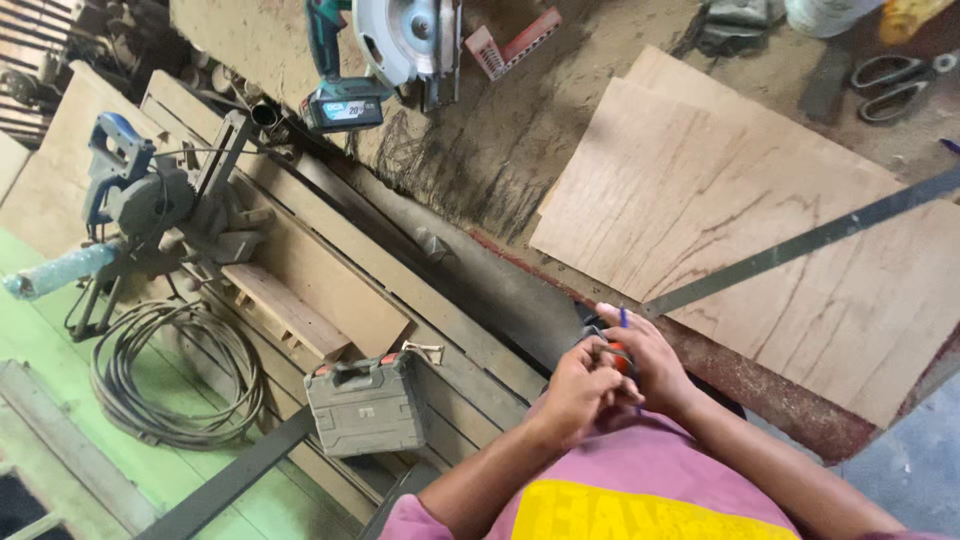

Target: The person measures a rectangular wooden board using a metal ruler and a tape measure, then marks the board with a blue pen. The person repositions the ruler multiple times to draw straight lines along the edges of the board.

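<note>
Workshop, seen from above: dusty workbench (480, 150) runs across upper centre of frame, green floor (40, 340) at lower left.

Hands: both meet at lower centre-right, just at bench edge, close to the person's pink shirt (640, 480). Left hand (578, 392) curled, fingers closed over a small black-and-orange object (612, 352), prob. a tape measure; mostly hidden, so can't tell for sure. Right hand (650, 362) touching same object from the other side, w/ a blue pen (624, 318) pinched between its fingers, tip sticking up. Both grips narrow, closed.

On bench: two overlapping plywood sheets (740, 200) at right of frame. Long metal straightedge (800, 245) lies diagonally across them, its lower end just beside right hand. Circular saw (400, 40) w/ green battery handle at top centre; red square (512, 42) next to it. Scissors (895, 82) at upper right.

Below bench, left half of frame: mitre saw (140, 200) w/ blue handle sits on stacked boards (330, 280). Coiled cable (165, 375) on floor at lower left. Grey tool case (365, 405) at lower centre-left, near left forearm.
</note>
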A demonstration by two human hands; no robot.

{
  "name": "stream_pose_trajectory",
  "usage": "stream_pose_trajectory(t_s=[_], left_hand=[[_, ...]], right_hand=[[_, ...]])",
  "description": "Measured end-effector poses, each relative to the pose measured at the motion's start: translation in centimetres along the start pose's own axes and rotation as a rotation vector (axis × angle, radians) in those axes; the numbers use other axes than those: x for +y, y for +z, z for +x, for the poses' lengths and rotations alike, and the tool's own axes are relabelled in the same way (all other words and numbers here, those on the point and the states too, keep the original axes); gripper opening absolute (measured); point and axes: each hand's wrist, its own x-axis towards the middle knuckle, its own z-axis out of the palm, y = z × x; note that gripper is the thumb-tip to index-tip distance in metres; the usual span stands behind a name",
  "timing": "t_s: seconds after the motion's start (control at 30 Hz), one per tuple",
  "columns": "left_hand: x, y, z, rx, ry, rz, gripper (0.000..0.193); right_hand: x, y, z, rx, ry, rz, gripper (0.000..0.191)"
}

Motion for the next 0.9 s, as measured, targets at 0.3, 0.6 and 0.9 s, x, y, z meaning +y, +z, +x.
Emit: stream_pose_trajectory(t_s=[0.3, 0.6, 0.9], left_hand=[[5.6, 5.6, 1.4, -0.116, 0.878, 1.387, 0.050], [1.7, 4.5, 3.2, -0.487, 0.852, 1.334, 0.062], [2.3, 6.3, 5.2, -0.236, 1.328, 0.952, 0.054]], right_hand=[[0.2, -3.4, -0.3, 0.541, 1.506, 1.024, 0.045], [-1.7, -5.3, -3.4, 0.668, 1.457, 0.970, 0.042], [-6.8, -8.6, -4.3, 0.648, 0.879, 0.603, 0.048]])
